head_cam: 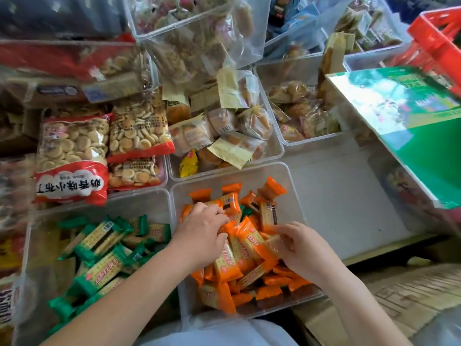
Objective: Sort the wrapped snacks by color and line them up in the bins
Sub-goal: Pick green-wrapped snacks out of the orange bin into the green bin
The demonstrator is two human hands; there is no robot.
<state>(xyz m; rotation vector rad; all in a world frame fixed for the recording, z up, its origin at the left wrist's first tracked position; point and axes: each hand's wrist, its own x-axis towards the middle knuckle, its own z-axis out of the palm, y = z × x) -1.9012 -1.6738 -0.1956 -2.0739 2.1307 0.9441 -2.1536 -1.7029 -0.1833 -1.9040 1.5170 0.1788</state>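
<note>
Head view: both hands in orange bin (294, 196). Left hand (203, 227) pinches an orange pack (225, 263); right hand (298, 242) grips another. Pull the buried green pack (245, 211), then square the rows.

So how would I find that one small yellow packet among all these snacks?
Start at the clear bin of orange snacks where both hands are working. Go to the bin of pale wrapped cakes directly behind it. The yellow packet lies in that bin's near left corner, the only bright yellow wrapper there.
</note>
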